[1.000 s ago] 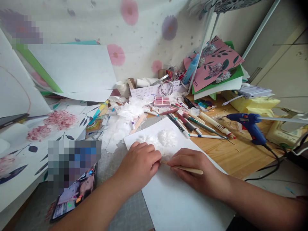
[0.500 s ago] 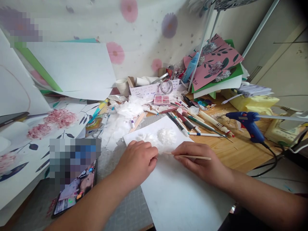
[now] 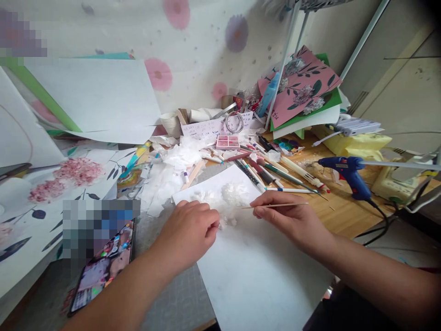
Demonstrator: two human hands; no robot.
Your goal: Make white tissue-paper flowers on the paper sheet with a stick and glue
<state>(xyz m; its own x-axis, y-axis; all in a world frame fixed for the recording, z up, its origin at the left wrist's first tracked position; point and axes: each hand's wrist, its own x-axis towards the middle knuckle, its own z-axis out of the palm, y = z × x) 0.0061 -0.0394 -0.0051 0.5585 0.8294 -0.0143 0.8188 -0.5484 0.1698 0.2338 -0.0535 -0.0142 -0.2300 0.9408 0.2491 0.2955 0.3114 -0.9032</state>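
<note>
My right hand (image 3: 280, 212) pinches a thin wooden stick (image 3: 289, 204), its tip pointing left over the white paper (image 3: 265, 271). My left hand (image 3: 195, 227) rests at the paper's left side with the fingers curled together; whatever they may grip is hidden. Between the hands lies a small tuft of crumpled white tissue (image 3: 229, 219), close to the left fingertips. Just beyond, a fluffy white tissue flower (image 3: 234, 193) sits on the paper, with a flatter white one (image 3: 205, 196) to its left, partly behind my left hand.
White tissue scraps (image 3: 165, 174) pile up behind the paper's left corner. Pens and brushes (image 3: 265, 172) lie behind it to the right, near a blue glue gun (image 3: 351, 172) with its cord. A phone (image 3: 103, 266) leans left of my forearm. A pink palette (image 3: 227, 142) stands farther back.
My right hand has lifted and drawn slightly away from my left hand, with the stick now nearly level. More of the white tuft between the hands shows. The whole view has shifted a little.
</note>
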